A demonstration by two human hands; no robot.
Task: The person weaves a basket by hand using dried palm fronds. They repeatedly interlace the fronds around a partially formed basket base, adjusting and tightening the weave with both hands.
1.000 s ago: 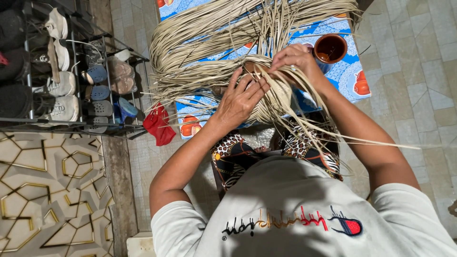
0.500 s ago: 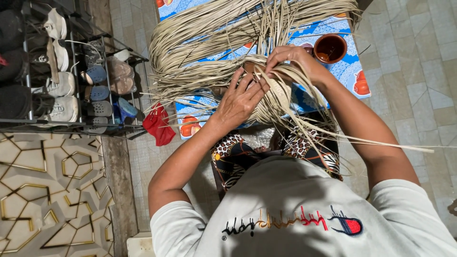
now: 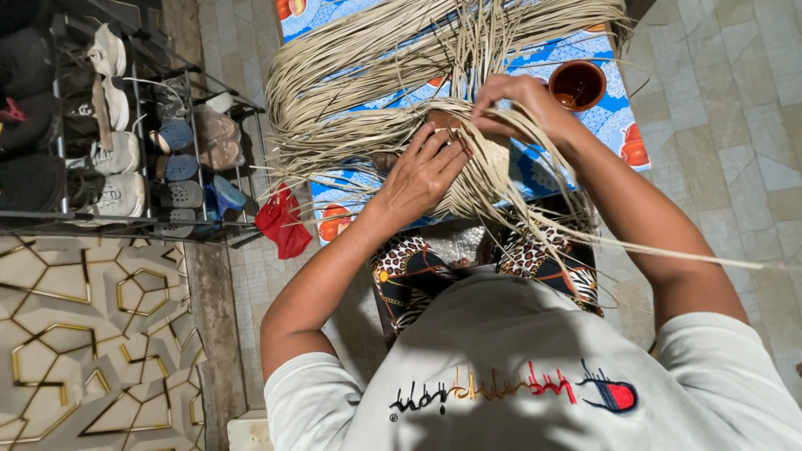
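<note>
Fingers of the left hand (image 3: 422,175) are pressed flat, loosely curled, against a half-woven piece of pale straw weaving (image 3: 480,171) at the centre of the frame, while the right hand (image 3: 518,104) is closed in a pinch on a few straw strands just above it. The weaving is held over the lap, and long loose strands (image 3: 376,75) are fanned out from it across a blue patterned mat (image 3: 535,167) spread on the tiled floor (image 3: 718,108). A brown bowl (image 3: 578,83) is set on the mat at the upper right, just beside the right wrist. A red cloth (image 3: 282,224) lies left of the mat, near a shoe rack (image 3: 117,142) at the upper left. From here, a pinched strand could be snapped or kinked if pulled too hard, and the weave could be loosened if the flat hand were lifted. The bowl could be tipped by a sweep of the right forearm or dragged strands.
</note>
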